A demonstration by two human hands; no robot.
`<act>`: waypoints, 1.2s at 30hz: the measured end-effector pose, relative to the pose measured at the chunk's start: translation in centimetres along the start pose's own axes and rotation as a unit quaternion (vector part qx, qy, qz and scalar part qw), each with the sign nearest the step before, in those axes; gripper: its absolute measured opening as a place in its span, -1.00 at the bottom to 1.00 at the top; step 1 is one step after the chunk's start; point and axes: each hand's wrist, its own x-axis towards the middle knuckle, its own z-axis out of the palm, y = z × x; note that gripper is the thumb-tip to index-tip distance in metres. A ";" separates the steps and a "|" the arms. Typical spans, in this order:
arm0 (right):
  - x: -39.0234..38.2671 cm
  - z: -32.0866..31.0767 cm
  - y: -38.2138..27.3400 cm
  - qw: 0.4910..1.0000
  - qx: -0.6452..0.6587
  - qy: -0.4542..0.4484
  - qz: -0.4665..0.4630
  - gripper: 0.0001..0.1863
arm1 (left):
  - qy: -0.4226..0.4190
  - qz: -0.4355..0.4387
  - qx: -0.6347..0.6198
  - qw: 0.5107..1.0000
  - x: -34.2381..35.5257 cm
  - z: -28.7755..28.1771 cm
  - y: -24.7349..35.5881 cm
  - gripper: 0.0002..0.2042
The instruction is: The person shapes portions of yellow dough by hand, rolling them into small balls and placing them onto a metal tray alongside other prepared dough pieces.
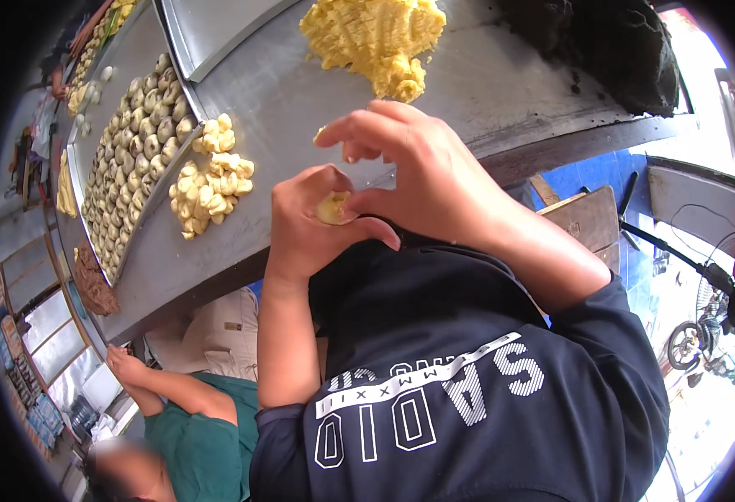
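The left hand (305, 226) is cupped nearly closed around a yellow dough piece (334, 207), held above the table (300, 100) edge so the piece sits exposed at the top of the fist. The right hand (422, 171) pinches that piece with thumb and forefinger, remaining fingers spread clear. Shaped pieces (208, 180) lie grouped beside the tray (137, 142); the filling mound (376, 38) stays within reach.

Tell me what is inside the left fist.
A small yellow dough piece shows at the top of the left hand, with the right hand pinching at it. The curled fingers cover the rest, so its lower part and full shape cannot be seen.
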 end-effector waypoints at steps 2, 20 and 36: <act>0.1 0.5 0.1 0.999 0.018 0.009 0.025 -0.37 | -0.006 0.027 0.062 0.998 0.1 0.2 0.6 -0.42; 3.0 -4.5 6.3 0.950 -0.290 0.069 -0.097 -0.89 | 0.072 0.012 -0.165 0.984 0.5 -0.5 -1.3 -0.51; 4.3 -2.7 6.0 0.919 -0.371 -0.004 -0.137 -0.91 | 0.057 0.007 0.203 0.978 0.1 -1.0 1.3 -0.91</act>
